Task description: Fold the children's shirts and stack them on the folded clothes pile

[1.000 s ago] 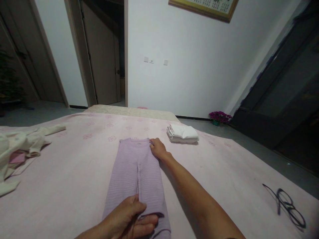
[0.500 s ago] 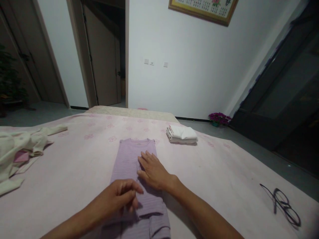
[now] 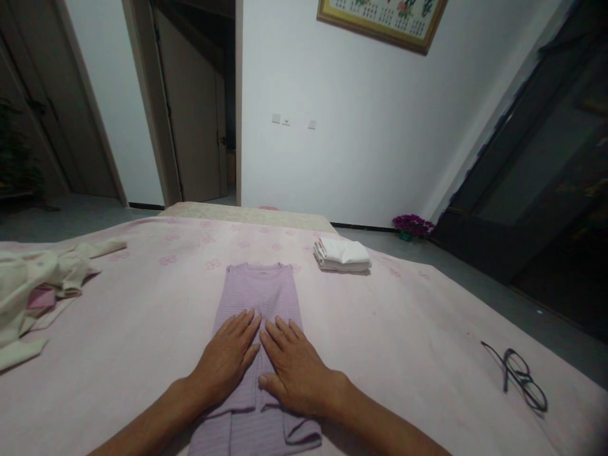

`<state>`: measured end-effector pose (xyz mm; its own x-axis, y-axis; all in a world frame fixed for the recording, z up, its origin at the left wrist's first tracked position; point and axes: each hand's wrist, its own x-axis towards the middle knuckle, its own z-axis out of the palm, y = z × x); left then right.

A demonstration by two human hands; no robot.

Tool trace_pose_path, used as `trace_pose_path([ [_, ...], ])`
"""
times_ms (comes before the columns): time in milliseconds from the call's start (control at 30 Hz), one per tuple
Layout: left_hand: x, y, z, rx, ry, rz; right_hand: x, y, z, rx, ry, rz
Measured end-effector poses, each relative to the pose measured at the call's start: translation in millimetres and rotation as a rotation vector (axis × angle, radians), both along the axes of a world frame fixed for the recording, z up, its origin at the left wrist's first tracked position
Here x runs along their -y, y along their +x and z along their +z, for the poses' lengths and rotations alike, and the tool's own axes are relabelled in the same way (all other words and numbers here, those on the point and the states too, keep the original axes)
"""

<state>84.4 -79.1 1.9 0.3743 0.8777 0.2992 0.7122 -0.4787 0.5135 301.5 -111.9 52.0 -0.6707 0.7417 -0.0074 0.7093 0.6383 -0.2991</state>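
Head view, looking forward and down: a lilac striped top lies flat on a pink bedspread, its neckline pointing away from the person and its lower part folded into layers near the bottom of the frame. It sits roughly mid-bed, straight and untilted. Both hands rest on it side by side, palms down, with the fingers spread and the fingertips meeting near the garment's center line. The left hand lies on the left half of the folded body, and the right hand lies on the right half, its thumb stretched toward the fold. Neither hand pinches the cloth. Beyond the top and to the right sits a folded white stack, well apart from the hands. A crumpled cream garment lies at the bed's left edge, with a pink cloth showing beneath it. Dark-framed glasses lie folded open on the bedspread's right side. Past the bed, a beige pillow lies at the far end, and purple flowers stand on the floor beneath a framed picture on the white wall.
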Motion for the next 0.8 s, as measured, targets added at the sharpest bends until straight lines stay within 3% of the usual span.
trace_pose_path([
  [100,2,-4,-10.3,-0.282,0.193,0.005,13,-2,-1.5,-0.012,0.015,0.011],
  [200,14,-9,-15.7,-0.397,0.320,-0.017,23,-1,-2.7,-0.013,0.010,0.011],
  [367,33,-11,-12.1,-0.416,0.313,-0.032,18,0,6.6,-0.081,0.061,-0.006],
  [467,37,-2,1.9,-0.381,0.252,-0.040,-7,-2,14.7,-0.111,0.094,-0.117],
  [600,39,12,24.9,-0.423,0.117,-0.255,-60,-8,17.2,-0.095,0.219,-0.210],
  [700,42,17,33.8,-0.479,0.009,-0.359,-97,-16,9.0,0.005,0.180,-0.214],
  [800,44,19,33.9,-0.496,-0.016,-0.365,-120,-22,-5.2,0.086,0.109,-0.234],
])
